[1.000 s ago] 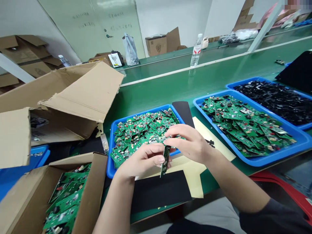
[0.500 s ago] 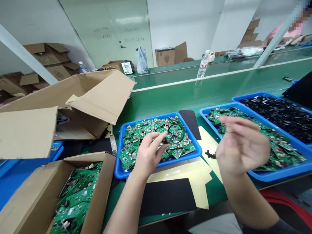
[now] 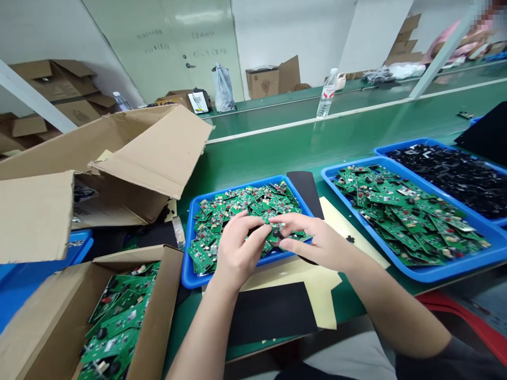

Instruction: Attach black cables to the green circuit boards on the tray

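Over the middle blue tray (image 3: 184, 274), my left hand (image 3: 237, 250) pinches a small green circuit board (image 3: 271, 238) by its edge. My right hand (image 3: 317, 240) meets it from the other side, thumb and fingers closed around a small black piece (image 3: 281, 234) at the board. Whether that piece is fixed to the board I cannot tell. Below them the tray is heaped with green circuit boards (image 3: 216, 214). Yellow backing paper (image 3: 327, 303) and a black sheet (image 3: 273, 314) lie in front of the tray. A small black cut-out (image 3: 350, 239) rests on more yellow paper at the right.
A second blue tray (image 3: 420, 274) of circuit boards stands at the right, beside a tray of black parts (image 3: 447, 169). An open carton (image 3: 166, 290) of boards is at the left front, with a large flapped carton (image 3: 158, 153) behind. A water bottle (image 3: 327, 95) stands farther back.
My right hand has come left and down from above the right tray to the board in my left hand. The left hand stays over the middle tray. The view has shifted slightly.
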`<state>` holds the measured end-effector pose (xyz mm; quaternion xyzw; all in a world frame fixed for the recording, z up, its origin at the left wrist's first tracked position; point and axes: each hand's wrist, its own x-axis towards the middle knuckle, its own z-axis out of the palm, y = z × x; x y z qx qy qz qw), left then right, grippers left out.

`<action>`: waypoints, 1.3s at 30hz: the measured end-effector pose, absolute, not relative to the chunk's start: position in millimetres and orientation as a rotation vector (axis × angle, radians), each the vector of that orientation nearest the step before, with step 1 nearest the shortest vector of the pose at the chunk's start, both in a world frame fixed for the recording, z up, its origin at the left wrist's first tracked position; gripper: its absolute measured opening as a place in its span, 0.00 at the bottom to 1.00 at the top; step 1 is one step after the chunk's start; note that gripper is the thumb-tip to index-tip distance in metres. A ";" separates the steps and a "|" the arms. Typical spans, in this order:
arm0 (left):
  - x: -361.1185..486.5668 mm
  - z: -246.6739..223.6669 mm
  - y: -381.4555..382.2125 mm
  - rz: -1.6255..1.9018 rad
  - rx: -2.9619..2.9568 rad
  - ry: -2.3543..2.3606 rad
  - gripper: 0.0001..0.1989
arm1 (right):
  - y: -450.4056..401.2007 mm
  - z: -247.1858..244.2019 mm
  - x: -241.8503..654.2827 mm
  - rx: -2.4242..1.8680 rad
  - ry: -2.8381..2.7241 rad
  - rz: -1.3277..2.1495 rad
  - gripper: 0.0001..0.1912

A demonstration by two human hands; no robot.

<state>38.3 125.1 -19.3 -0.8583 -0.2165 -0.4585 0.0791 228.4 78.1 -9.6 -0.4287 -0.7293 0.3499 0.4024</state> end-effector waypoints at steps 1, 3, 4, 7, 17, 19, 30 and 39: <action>38.5 -19.2 125.2 -1.380 -2.580 -0.645 0.10 | 78.7 -10.3 226.0 -1.064 -1.806 0.917 0.18; 38.7 -19.0 125.4 -1.404 -2.596 -0.640 0.10 | 79.7 -10.8 223.3 -1.028 -1.728 0.946 0.14; 38.6 -19.0 125.6 -1.419 -2.604 -0.641 0.11 | 80.0 -10.7 223.0 -1.020 -1.695 0.950 0.13; 37.8 -19.1 126.1 -1.462 -2.616 -0.651 0.12 | 80.3 -10.6 225.4 -1.049 -1.643 0.900 0.10; 39.3 -19.7 125.0 -1.423 -2.648 -0.627 0.11 | 83.9 -15.2 228.2 -0.970 -1.781 0.522 0.05; 39.6 -19.9 124.8 -1.430 -2.668 -0.619 0.11 | 84.4 -15.0 228.4 -0.954 -1.821 0.441 0.06; 40.0 -16.0 121.7 -1.551 -2.741 -0.628 0.13 | 86.2 -14.5 224.0 -0.911 -1.842 0.382 0.09; 39.9 -1.1 115.4 -1.642 -3.223 -0.565 0.15 | 85.3 -11.6 237.1 -0.883 -1.640 1.231 0.08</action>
